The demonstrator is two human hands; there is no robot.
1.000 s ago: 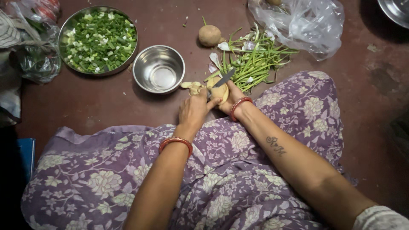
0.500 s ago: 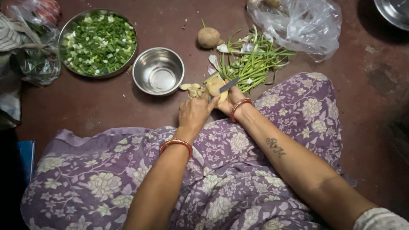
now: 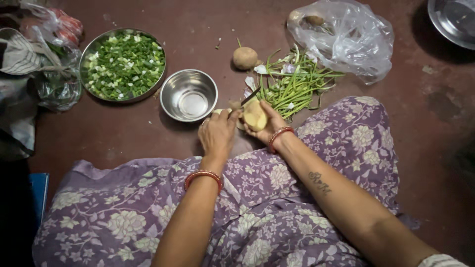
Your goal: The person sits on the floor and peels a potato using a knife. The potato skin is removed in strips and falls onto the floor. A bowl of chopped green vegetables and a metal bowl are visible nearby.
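A seated person's right hand (image 3: 267, 129) cups a partly peeled potato (image 3: 255, 117) just above the floor (image 3: 123, 133), while the left hand (image 3: 217, 134) grips a knife (image 3: 246, 99) whose blade angles up past the potato. Just beyond the hands sits an empty steel bowl (image 3: 189, 95), with a steel dish of chopped greens (image 3: 123, 65) to its left. An unpeeled potato (image 3: 245, 58), a heap of green stalks (image 3: 292, 81) and a clear plastic bag (image 3: 346, 37) lie farther out.

empty steel bowl (image 3: 188, 95) | plate of chopped greens (image 3: 123, 64) | whole potato (image 3: 245, 58) | clear plastic bag (image 3: 346, 37)
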